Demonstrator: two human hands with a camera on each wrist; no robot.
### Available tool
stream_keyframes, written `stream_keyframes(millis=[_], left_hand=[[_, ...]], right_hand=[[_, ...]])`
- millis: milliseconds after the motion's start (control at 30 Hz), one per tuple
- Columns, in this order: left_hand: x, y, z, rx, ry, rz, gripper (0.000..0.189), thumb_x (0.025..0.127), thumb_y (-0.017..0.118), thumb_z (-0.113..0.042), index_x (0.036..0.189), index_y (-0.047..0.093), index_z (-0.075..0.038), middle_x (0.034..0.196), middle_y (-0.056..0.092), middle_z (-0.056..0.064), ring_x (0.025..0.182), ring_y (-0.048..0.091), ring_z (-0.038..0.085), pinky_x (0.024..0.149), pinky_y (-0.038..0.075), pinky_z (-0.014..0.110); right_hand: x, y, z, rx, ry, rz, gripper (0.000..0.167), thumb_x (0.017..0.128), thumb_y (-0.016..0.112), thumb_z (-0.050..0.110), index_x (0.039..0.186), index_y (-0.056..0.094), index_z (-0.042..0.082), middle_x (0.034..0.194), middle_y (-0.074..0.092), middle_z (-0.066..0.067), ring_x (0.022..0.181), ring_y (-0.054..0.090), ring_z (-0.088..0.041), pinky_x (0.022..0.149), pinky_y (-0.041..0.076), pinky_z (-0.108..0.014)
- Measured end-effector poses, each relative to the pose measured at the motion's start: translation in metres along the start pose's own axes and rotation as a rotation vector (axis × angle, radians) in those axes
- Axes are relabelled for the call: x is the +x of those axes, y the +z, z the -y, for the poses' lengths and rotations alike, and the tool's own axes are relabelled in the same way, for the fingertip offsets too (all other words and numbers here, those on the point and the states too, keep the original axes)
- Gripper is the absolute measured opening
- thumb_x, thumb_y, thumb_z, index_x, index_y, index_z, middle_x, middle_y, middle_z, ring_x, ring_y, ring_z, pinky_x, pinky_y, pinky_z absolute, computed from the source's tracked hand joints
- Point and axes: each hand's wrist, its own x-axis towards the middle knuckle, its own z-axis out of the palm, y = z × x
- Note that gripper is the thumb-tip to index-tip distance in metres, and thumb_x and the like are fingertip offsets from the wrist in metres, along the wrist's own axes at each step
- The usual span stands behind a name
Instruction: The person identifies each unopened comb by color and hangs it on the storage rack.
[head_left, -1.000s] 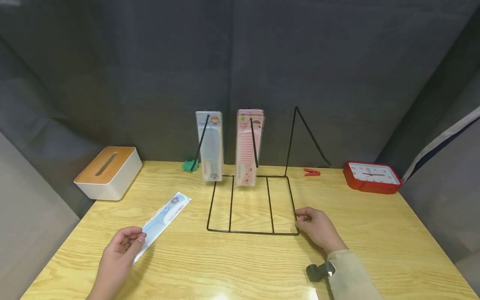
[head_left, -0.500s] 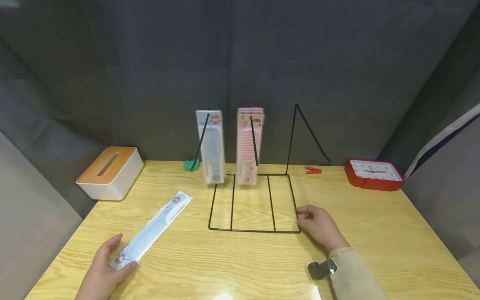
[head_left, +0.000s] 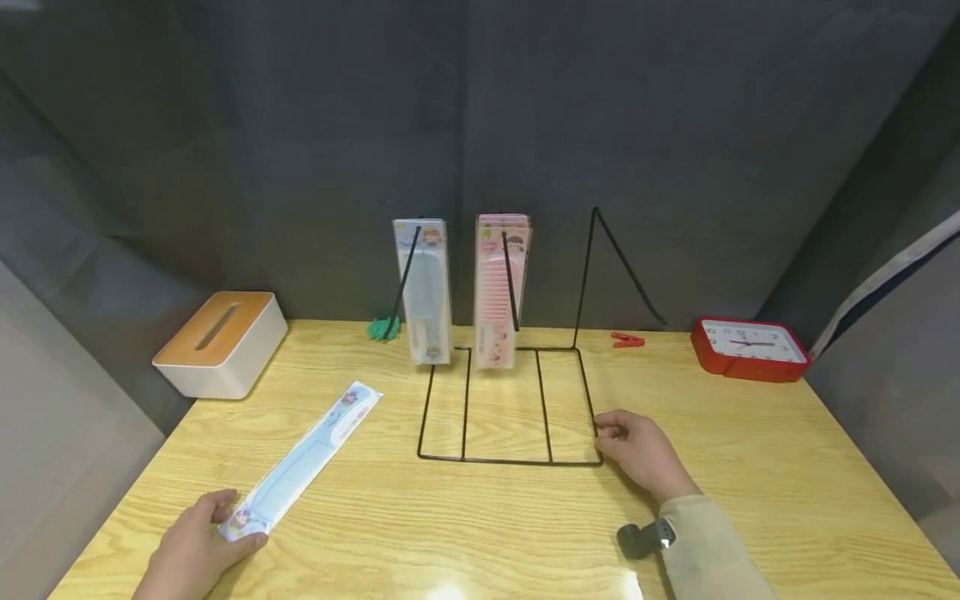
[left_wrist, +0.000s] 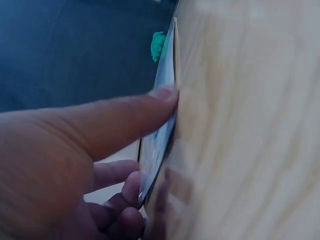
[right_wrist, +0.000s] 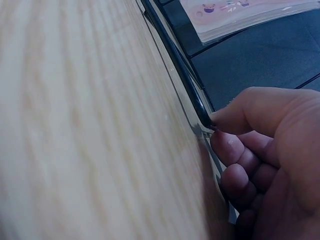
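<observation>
A blue packaged comb (head_left: 300,461) lies slantwise on the wooden table at the left. My left hand (head_left: 191,537) grips its near end by the two long edges, thumb on the right and curled fingers on the left; the left wrist view has the thumb against the package (left_wrist: 162,120). At the right front corner of a black wire display rack (head_left: 510,461), my right hand (head_left: 637,450) pinches the base wire (right_wrist: 182,70) between thumb and fingertips. Blue packaged combs (head_left: 426,292) hang on the rack's left hook and pink packaged combs (head_left: 495,292) on its middle hook. Nothing hangs on its right hook (head_left: 630,271).
A white tissue box (head_left: 217,346) with a wooden lid stands at the back left. Behind the rack's left side lies a green object (head_left: 382,329). A red clothespin (head_left: 627,340) and a red clock (head_left: 750,350) are at the back right. A dark curtain closes off the back.
The left hand slid back along the blue packaged comb to its near end, with fingers spread, then drew its fingers in on the edges. The right hand stays on the rack corner.
</observation>
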Motion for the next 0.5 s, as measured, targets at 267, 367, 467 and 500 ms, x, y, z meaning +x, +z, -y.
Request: stream_keyframes(millis=[267, 367, 467, 500], left_hand=[[0.002, -0.003, 0.004, -0.054, 0.018, 0.042, 0.089, 0.078, 0.080, -0.056, 0.127, 0.048, 0.011, 0.111, 0.064, 0.019, 0.097, 0.062, 0.030, 0.079, 0.051, 0.049], [-0.002, -0.007, 0.005, -0.114, -0.003, 0.003, 0.078, 0.086, 0.075, -0.051, 0.130, 0.046, 0.008, 0.111, 0.064, 0.019, 0.091, 0.062, 0.027, 0.073, 0.052, 0.042], [-0.007, -0.013, 0.001, -0.250, -0.029, -0.097, 0.065, 0.091, 0.071, -0.049, 0.129, 0.051, 0.001, 0.111, 0.068, 0.015, 0.085, 0.062, 0.012, 0.065, 0.051, 0.031], [-0.009, -0.014, -0.002, -0.307, -0.021, -0.151, 0.059, 0.092, 0.071, -0.046, 0.126, 0.054, 0.000, 0.110, 0.070, 0.011, 0.083, 0.062, 0.007, 0.065, 0.051, 0.027]], right_hand=[[0.000, 0.000, -0.002, -0.009, 0.003, -0.005, 0.034, 0.089, 0.069, 0.010, 0.120, 0.067, -0.002, 0.093, 0.067, -0.005, 0.082, 0.057, -0.017, 0.076, 0.047, -0.034], [0.001, 0.001, -0.003, -0.005, -0.003, -0.004, 0.034, 0.089, 0.069, 0.011, 0.121, 0.067, -0.002, 0.093, 0.067, -0.005, 0.082, 0.057, -0.017, 0.077, 0.047, -0.034], [0.001, 0.001, -0.002, -0.004, 0.000, -0.005, 0.034, 0.089, 0.069, 0.010, 0.120, 0.067, -0.001, 0.093, 0.067, -0.005, 0.082, 0.057, -0.017, 0.077, 0.047, -0.034], [0.001, 0.001, -0.002, -0.006, 0.001, -0.006, 0.034, 0.089, 0.069, 0.010, 0.120, 0.067, -0.001, 0.093, 0.067, -0.005, 0.082, 0.057, -0.017, 0.077, 0.047, -0.034]])
